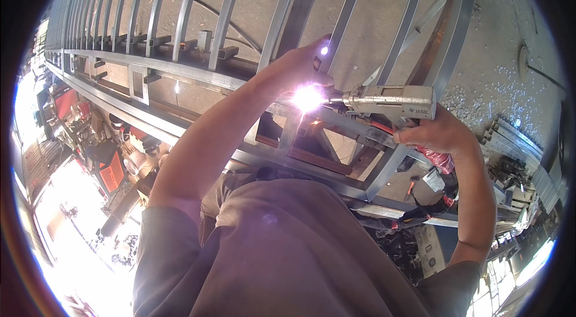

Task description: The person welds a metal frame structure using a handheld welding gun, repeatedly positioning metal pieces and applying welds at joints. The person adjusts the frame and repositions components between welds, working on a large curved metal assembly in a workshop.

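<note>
Head view: arc burning at the gun's tip, over a joint of the steel frame.
Right hand is clamped around the welding gun, which lies nearly level, nozzle toward the glare; left hand is at the lower end of an upright bar, just beside the arc; cannot tell whether its fingers close on the bar. Judgement: steady nozzle, even gap and slow travel should suit the seam; bare left fingers seem too near the heat, so a clamp or glove would be better.

Blinding violet-white arc, fisheye distortion
</note>
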Motion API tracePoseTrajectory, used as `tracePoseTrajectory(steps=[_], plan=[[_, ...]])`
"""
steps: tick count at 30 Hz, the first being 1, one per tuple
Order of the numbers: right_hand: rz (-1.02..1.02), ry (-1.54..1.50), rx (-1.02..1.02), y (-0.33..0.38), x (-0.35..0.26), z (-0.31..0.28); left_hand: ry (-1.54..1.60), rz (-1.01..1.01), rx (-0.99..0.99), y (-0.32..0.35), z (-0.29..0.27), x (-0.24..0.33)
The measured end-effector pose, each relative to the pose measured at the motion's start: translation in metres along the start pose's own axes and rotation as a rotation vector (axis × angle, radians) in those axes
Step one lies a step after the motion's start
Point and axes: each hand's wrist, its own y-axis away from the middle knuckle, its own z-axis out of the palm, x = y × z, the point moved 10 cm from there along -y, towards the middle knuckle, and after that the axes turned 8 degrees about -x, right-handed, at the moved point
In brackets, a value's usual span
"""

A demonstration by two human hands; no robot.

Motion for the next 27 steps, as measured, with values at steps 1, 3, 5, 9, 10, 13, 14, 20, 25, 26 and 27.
tracePoseTrajectory(steps=[1,3,5,9,10,13,14,20,25,26,27], plan=[[0.003,-0.029,0.003,0.0,0.001,0.0,-0.011,-0.001,0.006,0.0,-0.001,0.0],[-0.02,-0.06,0.021,0.0,0.0,-0.002,-0.03,0.002,0.011,-0.001,-0.001,-0.001],[-0.013,-0.073,0.019,0.0,0.003,-0.002,-0.033,0.006,0.016,-0.002,-0.001,-0.002],[-0.025,-0.025,-0.001,-0.001,0.007,-0.001,-0.038,0.026,0.042,-0.004,-0.001,-0.004],[-0.044,-0.035,-0.01,-0.001,0.006,-0.001,-0.054,0.02,0.054,-0.005,-0.002,-0.005],[-0.048,-0.039,-0.008,0.0,0.009,-0.002,-0.057,0.031,0.061,-0.005,-0.003,-0.006],[-0.029,-0.041,-0.01,0.001,0.012,-0.002,-0.05,0.026,0.052,-0.005,-0.002,-0.007],[-0.002,-0.075,-0.011,0.003,0.014,-0.002,-0.035,0.004,0.042,-0.004,-0.003,-0.007],[0.074,-0.041,-0.003,0.008,0.018,-0.004,-0.095,0.005,0.078,-0.001,-0.005,-0.002],[0.049,-0.063,-0.004,0.008,0.017,-0.003,-0.073,0.008,0.055,-0.001,-0.003,-0.001],[0.042,-0.043,-0.01,0.008,0.017,-0.004,-0.043,0.011,0.022,-0.001,-0.002,-0.001]])
